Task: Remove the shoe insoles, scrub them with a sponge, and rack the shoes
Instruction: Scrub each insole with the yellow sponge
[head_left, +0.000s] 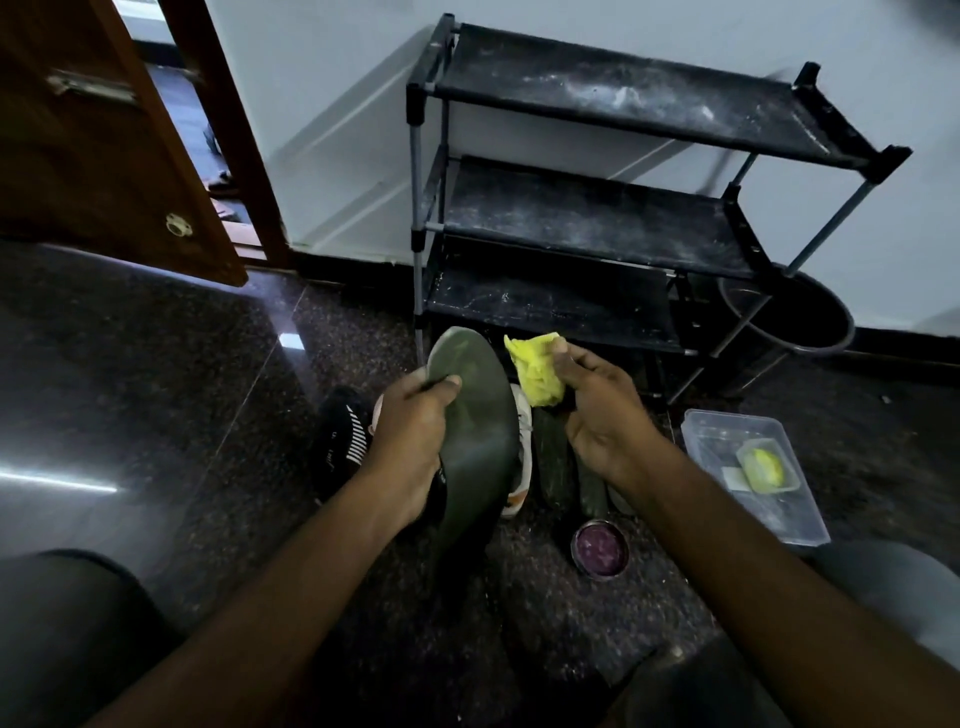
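My left hand (410, 441) grips a dark green insole (472, 415) by its left edge and holds it upright above the floor. Just right of the insole, my right hand (597, 410) squeezes a crumpled yellow sponge (537, 371). The sponge is close to the insole's upper right edge; whether they touch is unclear. A black shoe with white stripes (340, 441) lies on the floor to the left of my left hand. Behind the insole, part of a white shoe (522, 457) shows. More dark insoles (556, 462) lie on the floor under my right hand.
A black three-tier shoe rack (597, 218) with dusty shelves stands against the wall. A clear plastic container (753, 473) holding a yellow soap piece sits on the right. A small round tin (600, 548) lies near my right forearm. A dark round bin (795, 312) stands beside the rack. A wooden door (104, 145) is open at left.
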